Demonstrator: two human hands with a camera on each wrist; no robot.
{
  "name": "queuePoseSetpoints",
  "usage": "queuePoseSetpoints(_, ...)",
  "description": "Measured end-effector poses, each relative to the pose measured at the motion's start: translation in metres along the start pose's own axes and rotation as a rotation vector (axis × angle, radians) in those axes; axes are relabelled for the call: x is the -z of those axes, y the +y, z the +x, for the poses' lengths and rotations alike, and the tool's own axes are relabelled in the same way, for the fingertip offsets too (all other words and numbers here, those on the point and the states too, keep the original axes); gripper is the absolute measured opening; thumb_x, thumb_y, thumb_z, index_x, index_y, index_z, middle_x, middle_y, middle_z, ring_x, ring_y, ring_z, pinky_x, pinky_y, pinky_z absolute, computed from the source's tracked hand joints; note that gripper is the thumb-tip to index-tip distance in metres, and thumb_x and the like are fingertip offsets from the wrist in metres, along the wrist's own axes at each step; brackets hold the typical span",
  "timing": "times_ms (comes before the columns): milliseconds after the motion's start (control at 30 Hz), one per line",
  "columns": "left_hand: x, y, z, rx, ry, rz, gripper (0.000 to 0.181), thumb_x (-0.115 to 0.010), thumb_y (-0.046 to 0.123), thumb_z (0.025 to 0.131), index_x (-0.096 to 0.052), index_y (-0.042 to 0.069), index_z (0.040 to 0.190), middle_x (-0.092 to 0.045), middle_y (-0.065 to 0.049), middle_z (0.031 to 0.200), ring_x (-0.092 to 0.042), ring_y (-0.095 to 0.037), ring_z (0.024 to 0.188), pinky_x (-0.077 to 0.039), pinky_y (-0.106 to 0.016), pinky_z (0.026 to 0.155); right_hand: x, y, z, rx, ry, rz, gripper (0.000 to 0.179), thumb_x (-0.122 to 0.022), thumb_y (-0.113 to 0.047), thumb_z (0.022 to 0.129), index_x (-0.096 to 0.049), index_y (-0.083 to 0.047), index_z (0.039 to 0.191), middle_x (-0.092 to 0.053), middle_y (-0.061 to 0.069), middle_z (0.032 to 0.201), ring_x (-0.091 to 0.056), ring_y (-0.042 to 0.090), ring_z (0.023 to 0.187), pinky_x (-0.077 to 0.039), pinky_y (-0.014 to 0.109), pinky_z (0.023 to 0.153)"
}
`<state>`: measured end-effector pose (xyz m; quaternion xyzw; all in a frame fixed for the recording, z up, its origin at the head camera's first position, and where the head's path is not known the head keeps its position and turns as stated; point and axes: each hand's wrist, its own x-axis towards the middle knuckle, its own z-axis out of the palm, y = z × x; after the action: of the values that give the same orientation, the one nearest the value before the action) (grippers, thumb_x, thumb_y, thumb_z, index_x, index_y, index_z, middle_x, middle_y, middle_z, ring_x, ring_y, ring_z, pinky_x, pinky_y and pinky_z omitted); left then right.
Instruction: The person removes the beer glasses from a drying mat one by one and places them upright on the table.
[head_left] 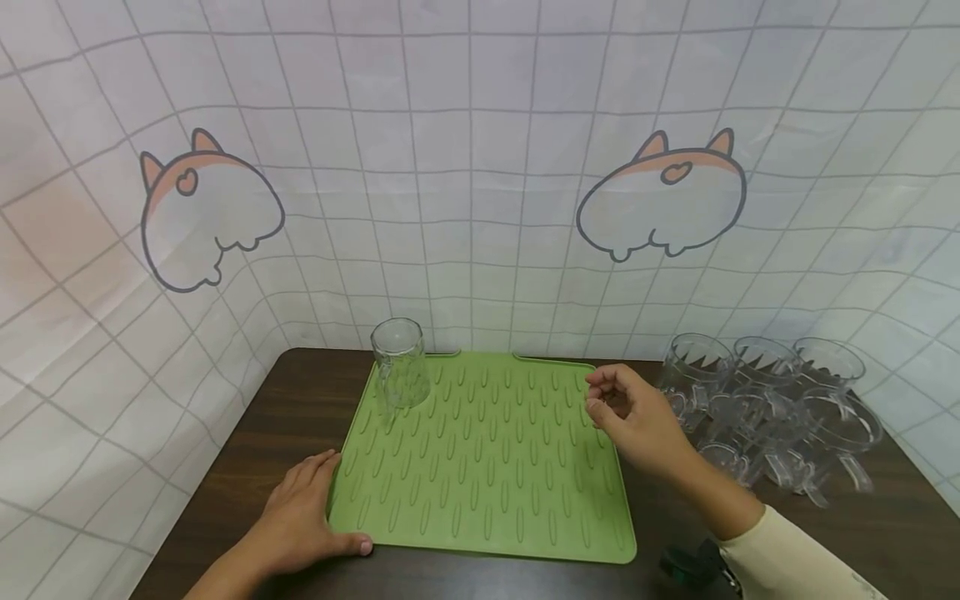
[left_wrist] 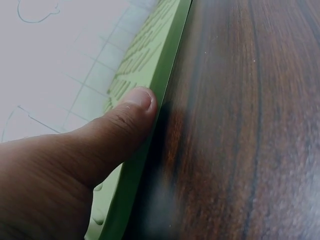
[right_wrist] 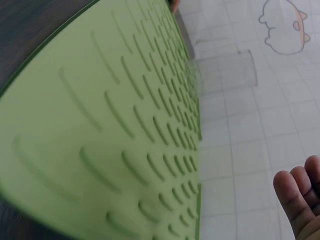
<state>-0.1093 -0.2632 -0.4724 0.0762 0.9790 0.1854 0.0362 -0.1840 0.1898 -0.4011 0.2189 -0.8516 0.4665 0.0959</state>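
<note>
A green ribbed mat point(head_left: 495, 475) lies on the dark wooden table. One clear glass mug point(head_left: 402, 367) stands upright at its back left corner, handle toward the front left; the right wrist view also catches this mug point(right_wrist: 225, 75). My left hand point(head_left: 300, 517) rests at the mat's front left corner, fingers along the left edge. Its thumb point(left_wrist: 142, 100) lies at the front edge. Over the right side of the mat is my right hand point(head_left: 637, 421), fingers loosely bent and holding nothing. In the right wrist view only some fingertips point(right_wrist: 295, 190) show.
Several clear glass mugs point(head_left: 772, 408) stand close together on the table's right side, beside my right forearm. A small dark object point(head_left: 693, 567) is near my right sleeve point(head_left: 795, 558). Behind the table hangs a white grid-patterned curtain point(head_left: 465, 208) with cartoon animals.
</note>
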Motion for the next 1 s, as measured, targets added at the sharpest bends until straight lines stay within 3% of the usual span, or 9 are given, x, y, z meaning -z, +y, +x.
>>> queuePoseSetpoints(200, 0.0, 0.001, -0.001, 0.015, -0.025, -0.009, 0.139, -0.077, 0.087, 0.057, -0.037, -0.007, 0.152, -0.037, -0.028, 0.154, -0.035, -0.052, 0.138, -0.034, -0.073, 0.101, -0.027, 0.0, 0.015, -0.022, -0.053, 0.024, 0.028, -0.065, -0.013, 0.102, -0.059, -0.007, 0.129, -0.065, 0.005, 0.114, -0.063, 0.022, 0.107, -0.055, 0.04, 0.085)
queuePoseSetpoints(1000, 0.002, 0.001, 0.004, 0.013, -0.038, 0.004, 0.14, -0.078, 0.086, 0.056, -0.036, -0.007, 0.152, -0.037, -0.029, 0.154, -0.036, -0.054, 0.137, -0.034, -0.073, 0.1, -0.105, -0.015, 0.055, -0.028, -0.157, 0.173, 0.034, -0.064, -0.013, 0.102, -0.058, 0.0, 0.133, -0.062, 0.014, 0.126, -0.061, 0.023, 0.114, -0.053, 0.038, 0.093)
